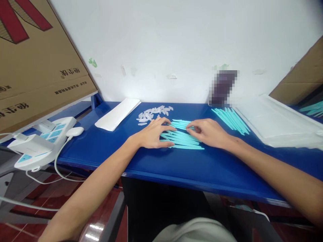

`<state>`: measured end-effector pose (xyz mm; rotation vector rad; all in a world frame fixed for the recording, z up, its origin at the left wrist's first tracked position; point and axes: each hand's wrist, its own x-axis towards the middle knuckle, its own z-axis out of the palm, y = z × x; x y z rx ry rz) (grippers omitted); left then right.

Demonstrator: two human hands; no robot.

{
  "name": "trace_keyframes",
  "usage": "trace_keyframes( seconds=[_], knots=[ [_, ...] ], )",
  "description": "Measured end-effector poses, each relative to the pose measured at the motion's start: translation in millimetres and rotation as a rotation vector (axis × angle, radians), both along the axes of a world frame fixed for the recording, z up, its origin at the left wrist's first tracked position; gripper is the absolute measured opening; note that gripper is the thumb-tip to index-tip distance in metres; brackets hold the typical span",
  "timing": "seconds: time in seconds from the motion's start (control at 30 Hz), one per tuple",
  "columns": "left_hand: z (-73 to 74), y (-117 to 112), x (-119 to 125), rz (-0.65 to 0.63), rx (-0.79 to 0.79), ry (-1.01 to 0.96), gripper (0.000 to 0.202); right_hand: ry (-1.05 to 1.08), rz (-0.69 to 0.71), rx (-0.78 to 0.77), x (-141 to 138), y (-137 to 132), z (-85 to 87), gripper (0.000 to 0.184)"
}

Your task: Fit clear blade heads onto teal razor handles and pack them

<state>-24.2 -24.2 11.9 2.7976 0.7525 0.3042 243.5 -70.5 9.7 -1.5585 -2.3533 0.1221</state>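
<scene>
A fan of thin turquoise sticks [185, 140] lies on the blue table under and between my hands; their exact kind is too small to tell. My left hand [155, 132] rests at their left ends, its fingers and thumb spread apart and touching the sticks. At the right ends, my right hand [205, 131] has thumb and forefinger brought together on a turquoise stick. Just behind my left hand is a loose pile of small translucent white pieces [147, 115]. More turquoise sticks [231, 120] lie side by side to the right, beyond my right hand.
A folded white sheet [117, 116] lies at the back left. White plastic bags [275, 124] cover the right side. At the left edge sits a power strip [47, 141] with chargers and cables, below a large cardboard box [37, 67]. A white wall [161, 50] stands behind.
</scene>
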Motion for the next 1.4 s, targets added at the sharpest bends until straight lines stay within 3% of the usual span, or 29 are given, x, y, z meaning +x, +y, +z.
trace_keyframes(
  seconds=[0.13,0.3,0.8,1.03,1.23,1.4],
  knots=[
    [-2.1,9,-4,0.064,0.105,-0.081,0.046,-0.043,-0.032,0.019,4,2,-1.9,0.038],
    [-4.9,17,-8,0.119,0.203,-0.093,0.041,-0.081,-0.032,0.013,4,3,-4.0,0.038],
    [-4.3,15,-9,0.133,-0.002,0.061,0.051,-0.122,-0.043,0.006,4,4,-5.0,0.041],
    [2.1,14,-13,0.132,-0.060,0.087,0.052,-0.075,0.012,0.038,4,3,-4.2,0.037],
    [1.9,14,-13,0.137,-0.046,0.083,0.051,0.024,0.221,-0.011,0,-2,-2.9,0.038],
    [0.9,14,-12,0.140,-0.050,0.085,0.051,0.033,0.272,-0.028,-6,-7,-4.0,0.046]
  ],
)
